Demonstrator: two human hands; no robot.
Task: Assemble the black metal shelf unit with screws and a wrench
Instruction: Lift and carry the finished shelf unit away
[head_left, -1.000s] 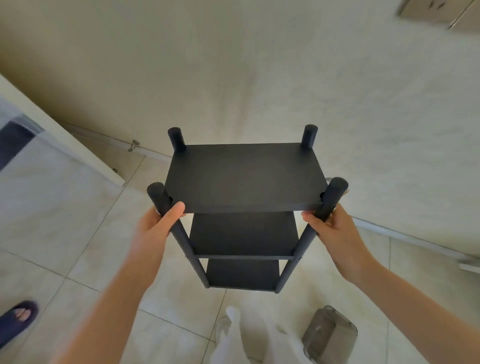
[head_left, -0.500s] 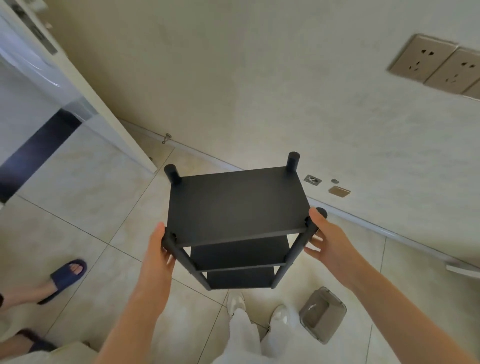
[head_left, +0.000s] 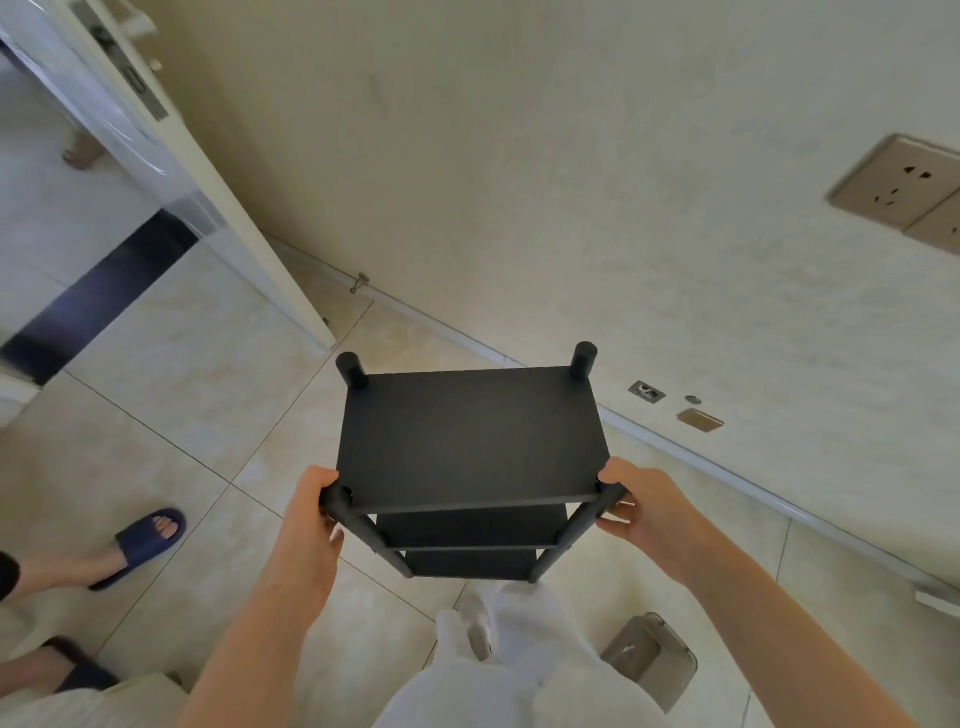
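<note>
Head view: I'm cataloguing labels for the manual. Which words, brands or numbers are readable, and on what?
None can be read.
The black shelf unit is plain; the wall socket and grey container show no lettering; the lock plate on the door is too blurred to tell.

The two lower shelves of the black metal shelf unit are largely concealed beneath its top shelf. Whether its posts touch the floor cannot be established. The fingers of the left hand are partly hidden behind the near left post, and those of the right hand behind the near right post. The beige wall socket plate is blurred and cut by the right edge. The grey translucent plastic container is partly covered by a white trouser leg. The small wall fittings are too small to be identified.
</note>
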